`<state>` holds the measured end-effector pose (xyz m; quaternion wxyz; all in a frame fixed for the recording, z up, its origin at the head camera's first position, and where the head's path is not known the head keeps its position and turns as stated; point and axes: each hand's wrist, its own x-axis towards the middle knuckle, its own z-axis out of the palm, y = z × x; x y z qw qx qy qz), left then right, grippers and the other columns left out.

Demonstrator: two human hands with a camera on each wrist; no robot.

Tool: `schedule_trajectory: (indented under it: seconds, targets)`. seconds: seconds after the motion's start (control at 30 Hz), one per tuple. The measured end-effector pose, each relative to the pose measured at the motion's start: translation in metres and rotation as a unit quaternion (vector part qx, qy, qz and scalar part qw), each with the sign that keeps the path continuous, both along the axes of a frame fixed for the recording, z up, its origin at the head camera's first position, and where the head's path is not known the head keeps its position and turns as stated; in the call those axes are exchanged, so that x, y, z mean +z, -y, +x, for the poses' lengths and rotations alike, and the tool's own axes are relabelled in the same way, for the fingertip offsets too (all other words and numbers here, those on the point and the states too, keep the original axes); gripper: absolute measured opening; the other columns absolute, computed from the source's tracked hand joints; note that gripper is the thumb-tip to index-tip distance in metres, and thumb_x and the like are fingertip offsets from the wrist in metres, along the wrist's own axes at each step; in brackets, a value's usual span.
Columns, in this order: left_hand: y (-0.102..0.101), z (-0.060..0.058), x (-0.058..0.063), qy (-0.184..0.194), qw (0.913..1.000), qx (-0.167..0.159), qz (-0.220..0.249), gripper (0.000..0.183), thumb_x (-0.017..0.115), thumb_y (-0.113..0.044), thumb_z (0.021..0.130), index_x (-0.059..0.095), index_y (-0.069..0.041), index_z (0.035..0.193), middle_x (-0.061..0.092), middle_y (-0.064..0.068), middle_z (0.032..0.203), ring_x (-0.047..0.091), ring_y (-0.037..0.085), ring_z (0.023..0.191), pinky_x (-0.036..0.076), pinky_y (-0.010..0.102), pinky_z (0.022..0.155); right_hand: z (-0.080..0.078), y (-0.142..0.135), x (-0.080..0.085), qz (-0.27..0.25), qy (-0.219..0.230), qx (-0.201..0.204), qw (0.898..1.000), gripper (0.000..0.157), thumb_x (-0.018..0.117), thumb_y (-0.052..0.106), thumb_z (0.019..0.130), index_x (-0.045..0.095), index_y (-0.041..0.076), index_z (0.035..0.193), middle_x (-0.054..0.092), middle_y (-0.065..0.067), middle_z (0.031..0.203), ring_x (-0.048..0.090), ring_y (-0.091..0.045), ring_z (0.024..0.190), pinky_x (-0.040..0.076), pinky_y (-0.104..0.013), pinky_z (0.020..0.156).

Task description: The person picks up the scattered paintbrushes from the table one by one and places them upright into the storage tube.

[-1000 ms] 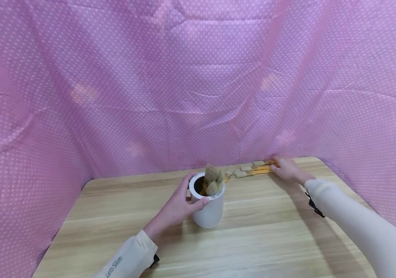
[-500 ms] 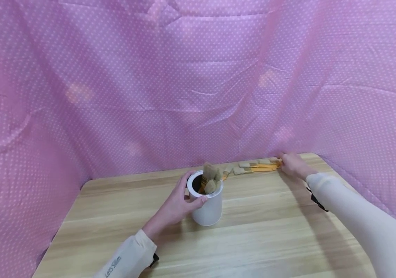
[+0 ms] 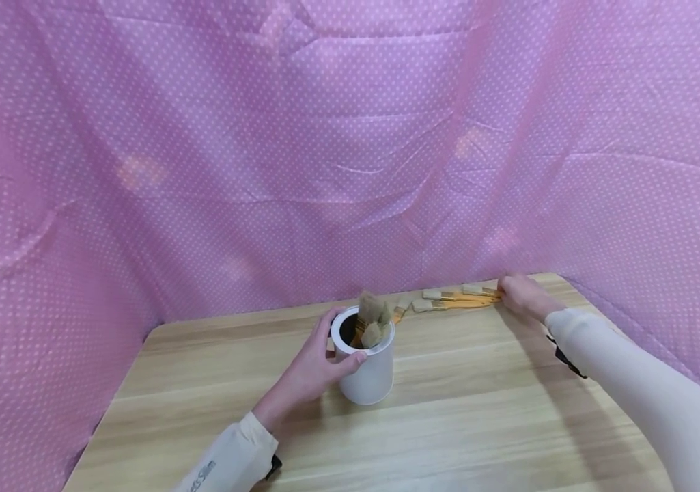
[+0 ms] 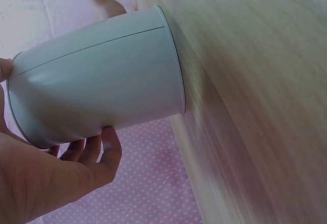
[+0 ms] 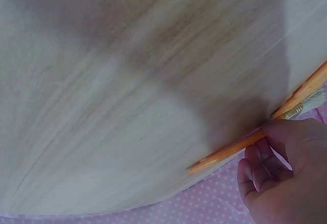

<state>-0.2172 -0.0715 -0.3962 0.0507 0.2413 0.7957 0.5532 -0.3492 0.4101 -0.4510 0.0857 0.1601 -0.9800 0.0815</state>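
Observation:
My left hand grips a white cylindrical can near its rim, the thumb on the near side and fingers round the far side. The can stands upright on the table. Bristles of several paintbrushes stick out of its top. At the table's back right, my right hand pinches the orange handle of a paintbrush between thumb and fingers, as the right wrist view shows. That brush lies low along the back edge, pale bristles to the left. Just left of the hand lie other orange-handled paintbrushes.
One more brush lies behind the can, partly hidden by it. The wooden table ends at a pink dotted curtain, which hangs close along the back and both sides.
My right hand has shifted right along the back edge, and the brush at its fingers has slid right with it. The left hand stays on the can.

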Motion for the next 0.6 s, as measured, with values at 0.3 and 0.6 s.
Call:
schedule_trajectory:
  seconds: [0.3, 0.6]
  targets:
    - [0.0, -0.008, -0.014, 0.0, 1.0, 0.0, 0.003, 0.087, 0.081, -0.025, 0.09, 0.028, -0.015, 0.158, 0.043, 0.007, 0.146, 0.046, 0.028, 0.131, 0.045, 0.054, 0.101, 0.001, 0.008, 0.023, -0.05, -0.034, 0.014, 0.998, 0.02, 0.063, -0.003, 0.09, 0.062, 0.005, 0.072, 0.052, -0.005, 0.069, 0.05, -0.023, 0.062, 0.044, -0.042, 0.057]
    - [0.002, -0.016, -0.024, -0.015, 0.9999, 0.0, -0.005, 0.087, 0.081, -0.04, 0.088, 0.03, -0.025, 0.157, 0.043, -0.002, 0.146, 0.047, 0.021, 0.131, 0.047, 0.05, 0.1, 0.01, 0.057, 0.056, -0.155, -0.056, 0.035, 0.986, 0.017, 0.068, -0.002, 0.092, 0.069, -0.013, 0.106, 0.066, -0.017, 0.09, 0.062, -0.031, 0.081, 0.054, -0.047, 0.073]
